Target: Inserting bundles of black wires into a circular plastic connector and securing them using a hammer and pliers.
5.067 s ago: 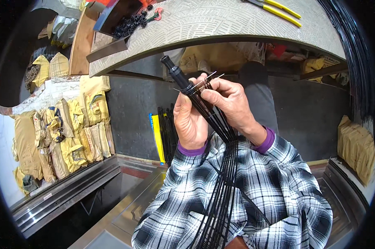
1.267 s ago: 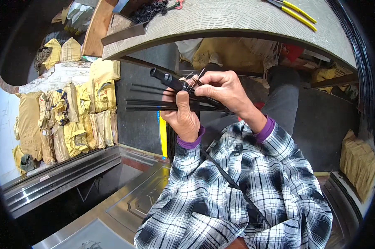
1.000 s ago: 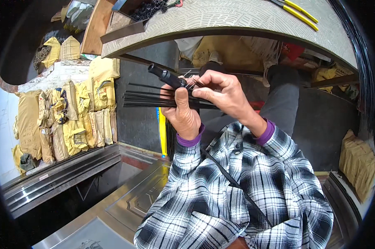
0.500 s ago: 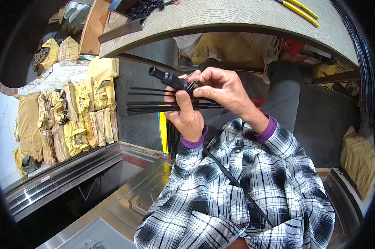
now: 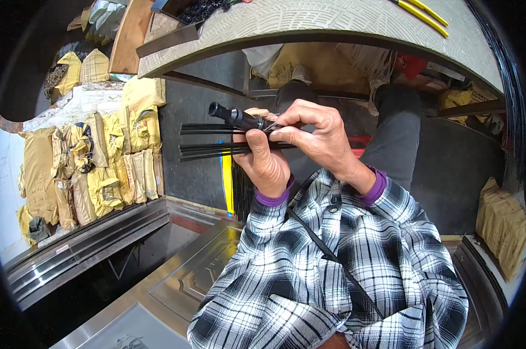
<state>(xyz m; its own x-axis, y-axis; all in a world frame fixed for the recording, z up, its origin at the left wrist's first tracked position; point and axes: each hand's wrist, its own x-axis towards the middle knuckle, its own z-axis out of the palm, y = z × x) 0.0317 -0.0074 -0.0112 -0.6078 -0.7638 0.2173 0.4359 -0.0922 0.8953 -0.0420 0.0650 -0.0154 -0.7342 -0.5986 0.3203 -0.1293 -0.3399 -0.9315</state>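
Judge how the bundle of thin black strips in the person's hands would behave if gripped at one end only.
The black strips are long and thin, so they would probably flex and droop. They already fan apart past the left hand, so loose ones might slip out. They look light.

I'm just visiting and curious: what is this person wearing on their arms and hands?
Both hands, left hand and right hand, are bare, no gloves. The arms wear a black, white and grey plaid shirt with buttoned cuffs; purple inner cuffs show at both wrists.
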